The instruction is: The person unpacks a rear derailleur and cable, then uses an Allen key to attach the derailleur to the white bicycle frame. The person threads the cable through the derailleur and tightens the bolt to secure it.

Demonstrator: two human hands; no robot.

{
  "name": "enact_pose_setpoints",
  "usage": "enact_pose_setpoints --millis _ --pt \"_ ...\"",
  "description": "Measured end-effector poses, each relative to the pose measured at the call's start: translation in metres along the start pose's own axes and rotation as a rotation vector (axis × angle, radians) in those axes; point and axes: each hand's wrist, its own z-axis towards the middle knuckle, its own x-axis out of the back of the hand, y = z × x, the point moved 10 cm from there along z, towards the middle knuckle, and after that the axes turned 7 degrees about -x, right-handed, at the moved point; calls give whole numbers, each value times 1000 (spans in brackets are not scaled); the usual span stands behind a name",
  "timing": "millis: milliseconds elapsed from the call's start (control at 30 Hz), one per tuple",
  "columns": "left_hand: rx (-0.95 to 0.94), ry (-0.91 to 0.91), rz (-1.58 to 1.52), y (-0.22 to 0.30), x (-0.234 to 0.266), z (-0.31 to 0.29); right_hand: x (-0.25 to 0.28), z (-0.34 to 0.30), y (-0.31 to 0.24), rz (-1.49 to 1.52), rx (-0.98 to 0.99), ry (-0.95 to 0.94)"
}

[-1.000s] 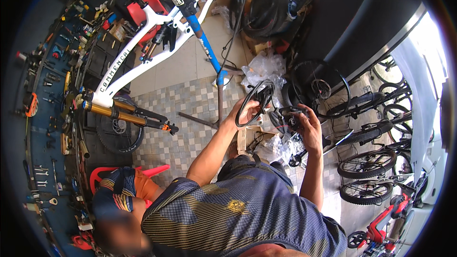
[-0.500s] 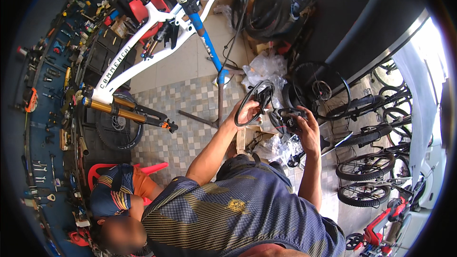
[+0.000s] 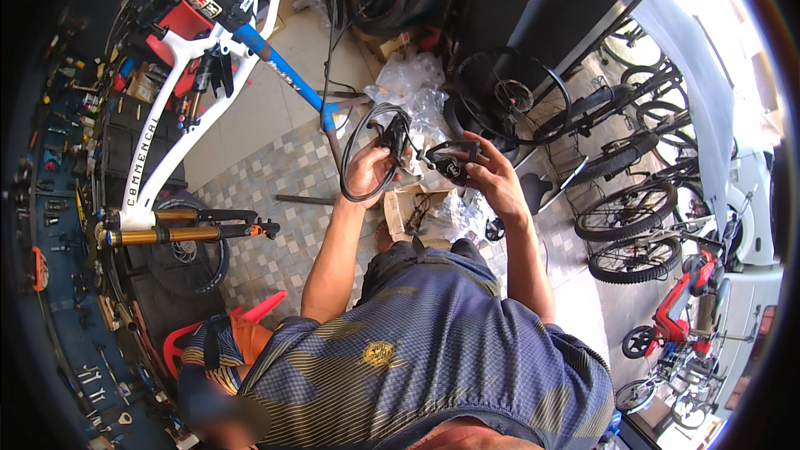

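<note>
My left hand point(image 3: 368, 168) is closed around a coiled black cable point(image 3: 344, 158), its loops standing up past the fingers. A dark lever-like part point(image 3: 397, 135) sits within the coil, against the fingertips. To the right, my right hand point(image 3: 502, 187) grips a black bicycle part point(image 3: 452, 168) with a rounded body and a looped frame, possibly a derailleur; its exact kind is hard to make out. Both things are held up in front of my body, close together. Below them an open cardboard box point(image 3: 402, 210) rests on the floor beside crumpled clear plastic point(image 3: 457, 218).
A white bike frame point(image 3: 158, 137) hangs at the left on a blue repair stand point(image 3: 279, 67). Tools line the left wall. Another person point(image 3: 221, 350) is near a red chair point(image 3: 265, 307) at lower left. Bicycles point(image 3: 629, 212) stand along the right; a loose wheel point(image 3: 550, 92) lies ahead.
The view has shifted, so the surroundings sit further left and higher. Both hands still hold their parts; the right-hand part has turned, showing its rounded face and looped frame more plainly.
</note>
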Motion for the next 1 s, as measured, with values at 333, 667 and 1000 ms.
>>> enact_pose_setpoints --millis 333,667,1000 --pt "-84 -70 9 16 -29 -5 2 3 -3 -95 78 -9" --pt "-78 -96 -140 14 -22 -6 -2 7 -2 -96 103 -38" --pt "-47 -13 -50 11 -22 -14 -2 10 -3 -111 69 37"
